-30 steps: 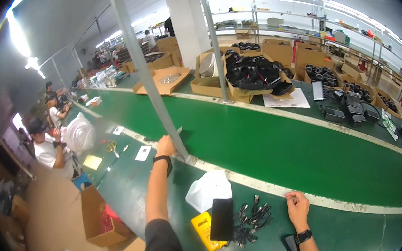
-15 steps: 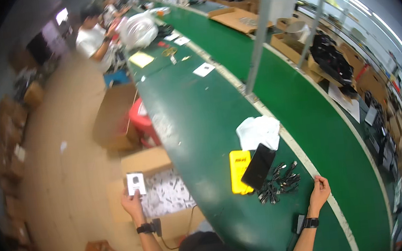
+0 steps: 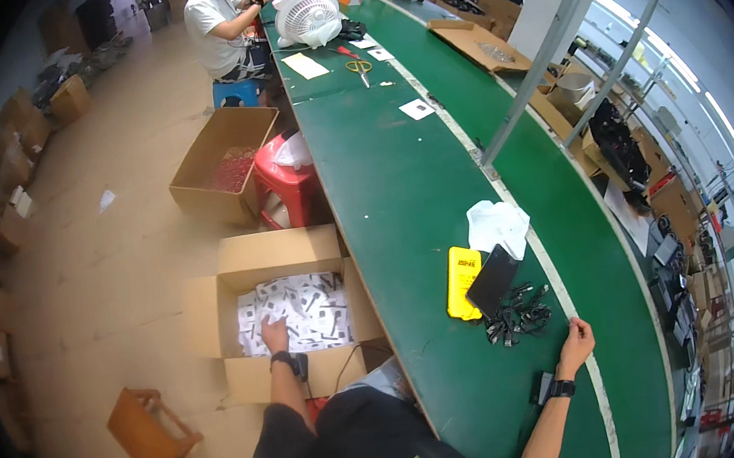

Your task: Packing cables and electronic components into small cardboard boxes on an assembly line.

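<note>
My left hand [image 3: 275,335] is down inside an open cardboard box [image 3: 278,249], its fingers apart over a pile of white printed packets [image 3: 311,311]. No packet stands out clearly in its grasp. My right hand [image 3: 576,350] rests by the pale strip [image 3: 589,365] along the green table, fingers curled closed with nothing visible in them. Left of it lie a bundle of black cables [image 3: 519,314], a flat black device [image 3: 494,280], a yellow case [image 3: 464,281] and a crumpled white bag [image 3: 498,227]. A small dark object [image 3: 541,387] sits beside my right wrist.
A red stool [image 3: 284,177] and another open carton [image 3: 200,170] stand along the table's left side. A small wooden stool [image 3: 149,432] is on the floor. Farther up the table are scissors [image 3: 359,69] and a white fan [image 3: 309,16], near a person [image 3: 218,32]. Metal posts [image 3: 538,68] rise at right.
My left hand has moved from above the box's near left side, holding a white packet, down into the box. The view has shifted; my right hand stays by the strip.
</note>
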`<state>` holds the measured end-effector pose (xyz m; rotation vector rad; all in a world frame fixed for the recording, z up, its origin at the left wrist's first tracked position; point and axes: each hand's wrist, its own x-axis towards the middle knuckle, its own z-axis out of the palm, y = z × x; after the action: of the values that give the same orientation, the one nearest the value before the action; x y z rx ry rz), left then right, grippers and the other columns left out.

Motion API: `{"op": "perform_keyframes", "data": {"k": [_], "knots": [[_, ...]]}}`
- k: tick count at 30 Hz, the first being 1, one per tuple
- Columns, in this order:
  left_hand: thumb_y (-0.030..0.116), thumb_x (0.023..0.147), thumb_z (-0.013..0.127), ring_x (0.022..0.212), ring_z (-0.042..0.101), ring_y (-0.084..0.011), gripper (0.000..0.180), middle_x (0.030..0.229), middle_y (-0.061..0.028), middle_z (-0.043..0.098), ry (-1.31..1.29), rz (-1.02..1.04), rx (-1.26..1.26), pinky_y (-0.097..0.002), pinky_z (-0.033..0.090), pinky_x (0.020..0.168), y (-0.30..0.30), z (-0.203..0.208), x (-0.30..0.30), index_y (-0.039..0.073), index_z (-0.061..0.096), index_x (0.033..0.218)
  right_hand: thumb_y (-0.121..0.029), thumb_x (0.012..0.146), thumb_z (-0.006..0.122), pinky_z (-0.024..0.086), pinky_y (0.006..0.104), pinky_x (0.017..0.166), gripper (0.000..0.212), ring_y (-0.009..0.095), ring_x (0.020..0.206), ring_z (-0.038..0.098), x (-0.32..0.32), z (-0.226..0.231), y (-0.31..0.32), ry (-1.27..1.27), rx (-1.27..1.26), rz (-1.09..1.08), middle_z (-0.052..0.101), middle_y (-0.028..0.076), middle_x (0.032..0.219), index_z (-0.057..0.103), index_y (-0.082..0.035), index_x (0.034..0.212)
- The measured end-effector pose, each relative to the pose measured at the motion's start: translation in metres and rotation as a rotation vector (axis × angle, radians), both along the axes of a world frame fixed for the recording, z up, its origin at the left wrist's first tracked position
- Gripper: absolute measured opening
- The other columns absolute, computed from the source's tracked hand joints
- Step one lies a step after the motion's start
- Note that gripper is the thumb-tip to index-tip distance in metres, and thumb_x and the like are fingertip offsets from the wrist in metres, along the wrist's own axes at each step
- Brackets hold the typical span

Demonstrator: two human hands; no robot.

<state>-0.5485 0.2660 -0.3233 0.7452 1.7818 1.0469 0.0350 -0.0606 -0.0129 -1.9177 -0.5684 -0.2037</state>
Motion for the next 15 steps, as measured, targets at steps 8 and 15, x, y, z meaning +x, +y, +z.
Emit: {"op": "perform_keyframes", "data": {"k": [8, 15], "knots": [[0.028, 0.095, 0.072, 0.063, 0.062, -0.017, 0.022, 0.075, -0.0031, 0.069, 0.306, -0.989, -0.189, -0.0371, 0.049, 0.056, -0.106, -0.057, -0.035, 0.006, 0.076, 0.094, -0.008, 0.098, 0.069, 0.048, 0.026, 0.07, 0.011, 0.009, 0.076, 0.06, -0.006, 0.012, 0.01, -0.045, -0.062, -0.059, 0.072, 0.002, 0.089, 0.076, 0.0, 0.1], [0.016, 0.098, 0.064, 0.056, 0.064, -0.0246, 0.018, 0.072, -0.0127, 0.068, -0.012, -0.681, -0.307, -0.0408, 0.049, 0.047, -0.16, -0.049, -0.098, -0.002, 0.07, 0.096, -0.008, 0.096, 0.071, 0.047, 0.0274, 0.068, 0.01, 0.01, 0.072, 0.06, 0.001, 0.002, 0.011, -0.04, 0.051, -0.093, 0.071, 0.002, 0.083, 0.076, 0.0, 0.098]]}}
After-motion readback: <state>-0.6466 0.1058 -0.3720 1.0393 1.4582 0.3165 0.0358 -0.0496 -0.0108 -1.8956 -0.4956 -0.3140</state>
